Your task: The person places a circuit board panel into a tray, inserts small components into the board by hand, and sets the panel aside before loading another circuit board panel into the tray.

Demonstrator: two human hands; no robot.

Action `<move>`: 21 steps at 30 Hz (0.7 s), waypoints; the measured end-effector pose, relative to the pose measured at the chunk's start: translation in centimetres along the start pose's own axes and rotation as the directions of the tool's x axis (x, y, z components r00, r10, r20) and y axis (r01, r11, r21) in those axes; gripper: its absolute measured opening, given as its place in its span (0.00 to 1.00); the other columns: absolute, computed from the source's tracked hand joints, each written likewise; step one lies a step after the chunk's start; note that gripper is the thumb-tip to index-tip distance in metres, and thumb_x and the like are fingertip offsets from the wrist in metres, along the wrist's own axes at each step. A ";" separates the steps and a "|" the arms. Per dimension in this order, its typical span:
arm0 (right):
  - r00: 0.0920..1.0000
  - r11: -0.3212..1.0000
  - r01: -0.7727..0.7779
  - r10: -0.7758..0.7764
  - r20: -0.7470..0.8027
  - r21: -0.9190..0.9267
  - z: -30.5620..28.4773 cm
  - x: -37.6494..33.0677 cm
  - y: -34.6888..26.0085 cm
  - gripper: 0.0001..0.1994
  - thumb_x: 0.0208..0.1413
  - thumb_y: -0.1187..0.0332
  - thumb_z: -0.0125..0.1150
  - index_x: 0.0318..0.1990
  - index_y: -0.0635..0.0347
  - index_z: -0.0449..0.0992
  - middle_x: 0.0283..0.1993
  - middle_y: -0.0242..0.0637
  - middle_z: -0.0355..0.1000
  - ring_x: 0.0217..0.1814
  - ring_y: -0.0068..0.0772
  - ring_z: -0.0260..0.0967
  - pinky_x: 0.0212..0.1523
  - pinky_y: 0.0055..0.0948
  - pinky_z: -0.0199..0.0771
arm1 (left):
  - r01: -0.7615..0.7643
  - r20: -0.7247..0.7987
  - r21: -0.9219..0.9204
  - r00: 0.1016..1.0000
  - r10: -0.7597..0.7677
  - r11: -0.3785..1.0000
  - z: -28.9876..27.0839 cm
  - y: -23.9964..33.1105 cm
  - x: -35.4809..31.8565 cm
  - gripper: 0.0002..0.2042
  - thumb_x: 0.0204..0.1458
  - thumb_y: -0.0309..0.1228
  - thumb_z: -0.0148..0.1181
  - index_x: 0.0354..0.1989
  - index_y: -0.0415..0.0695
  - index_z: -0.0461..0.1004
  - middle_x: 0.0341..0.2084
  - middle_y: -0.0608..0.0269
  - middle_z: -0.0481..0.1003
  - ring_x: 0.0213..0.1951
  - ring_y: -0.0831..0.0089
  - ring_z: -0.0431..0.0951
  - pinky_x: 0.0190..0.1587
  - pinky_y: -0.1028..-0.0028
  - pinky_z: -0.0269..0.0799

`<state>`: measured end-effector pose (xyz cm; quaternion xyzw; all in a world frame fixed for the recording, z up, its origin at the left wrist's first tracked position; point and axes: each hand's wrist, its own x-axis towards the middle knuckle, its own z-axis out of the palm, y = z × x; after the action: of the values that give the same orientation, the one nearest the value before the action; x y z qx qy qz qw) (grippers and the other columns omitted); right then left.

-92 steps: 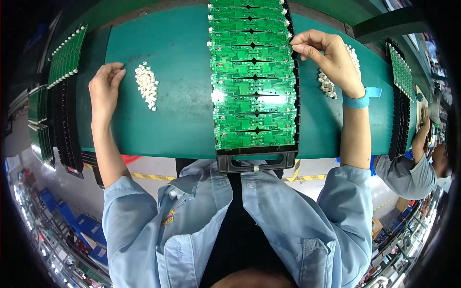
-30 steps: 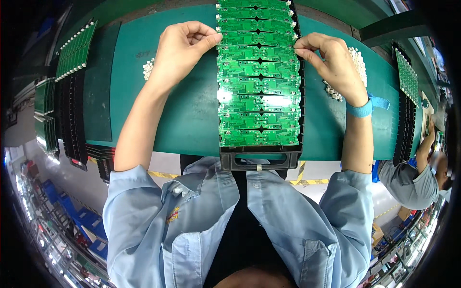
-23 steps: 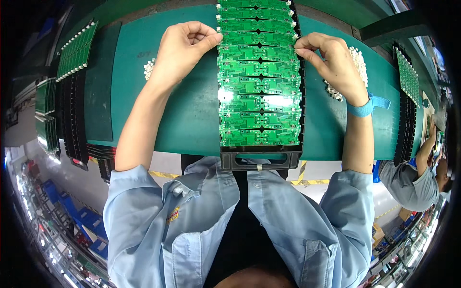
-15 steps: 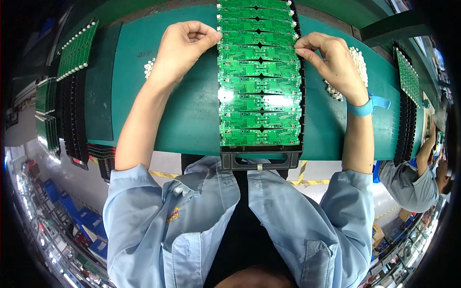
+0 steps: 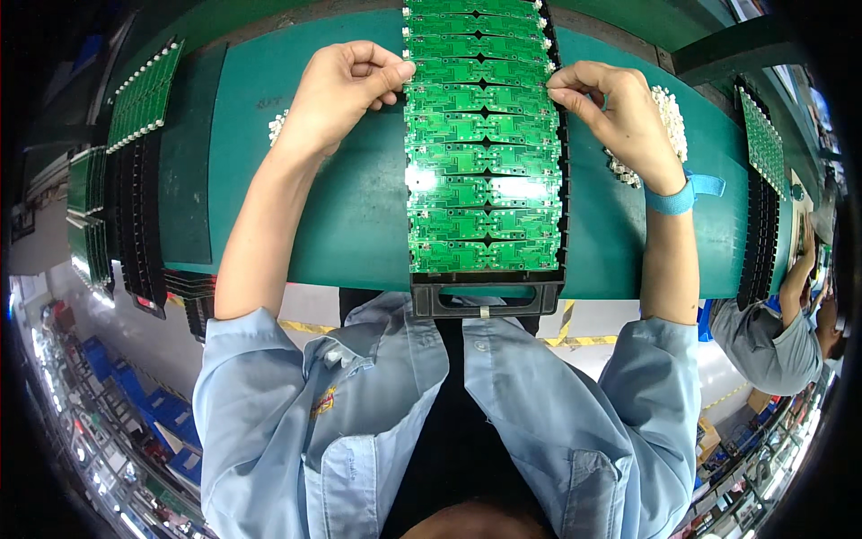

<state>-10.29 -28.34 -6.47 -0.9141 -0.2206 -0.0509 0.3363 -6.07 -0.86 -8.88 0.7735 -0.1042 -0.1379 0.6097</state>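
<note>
A row of green circuit boards [image 5: 485, 162] lies side by side in a black carrier [image 5: 422, 296] in front of me. Small white connectors [image 5: 549, 43] sit along both outer edges of the farther boards. At the left edge, my left hand [image 5: 346, 94] has thumb and index finger pinched together; whatever is between them is hidden. My right hand [image 5: 615, 108] pinches in the same way at the right edge, its fingertips covering what they hold. A blue band [image 5: 682, 198] circles my right wrist. Near that hand lies a pile of loose white connectors [image 5: 671, 126].
Beside my left forearm is a smaller heap of white connectors [image 5: 278, 126]. All of this rests on a green mat [image 5: 359, 225]. Racks with more circuit boards stand at the left [image 5: 148, 94] and right [image 5: 763, 144]. A person in grey [image 5: 768, 346] is at the far right.
Both hands stay pinched at about the same opposite board edges, with only slight finger movement. The boards appear shifted very slightly left in the picture.
</note>
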 end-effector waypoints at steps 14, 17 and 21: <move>1.000 0.999 -0.031 0.031 -0.004 0.028 0.2 -0.1 0.2 0.05 0.45 0.76 0.59 0.30 0.68 0.76 0.24 0.36 0.73 0.19 0.26 0.61 0.24 0.23 0.63 | 0.055 0.028 -0.165 0.998 -0.051 0.985 -0.5 -0.1 0.4 0.05 0.47 0.25 0.61 0.28 0.34 0.74 0.18 0.62 0.72 0.21 0.82 0.69 0.24 0.87 0.65; 0.999 0.999 -0.033 0.033 -0.009 0.037 0.3 -0.1 0.5 0.05 0.45 0.76 0.59 0.30 0.68 0.76 0.24 0.36 0.73 0.20 0.26 0.62 0.24 0.23 0.63 | 0.053 0.035 -0.157 0.998 -0.048 0.986 -0.6 -0.4 0.4 0.05 0.47 0.25 0.61 0.28 0.34 0.74 0.19 0.62 0.72 0.21 0.82 0.69 0.24 0.87 0.65; 0.999 0.999 -0.033 0.033 -0.016 0.039 0.4 -0.2 0.7 0.05 0.44 0.76 0.59 0.30 0.68 0.76 0.24 0.36 0.73 0.20 0.26 0.62 0.24 0.23 0.63 | 0.042 0.038 -0.128 0.999 -0.037 0.991 -0.5 -0.5 0.4 0.06 0.47 0.25 0.61 0.28 0.34 0.74 0.19 0.62 0.72 0.21 0.82 0.68 0.24 0.87 0.65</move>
<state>-10.16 -28.63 -7.20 -0.9104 -0.2036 -0.0487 0.3568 -5.55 -0.42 -9.28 0.7318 -0.0906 -0.1700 0.6537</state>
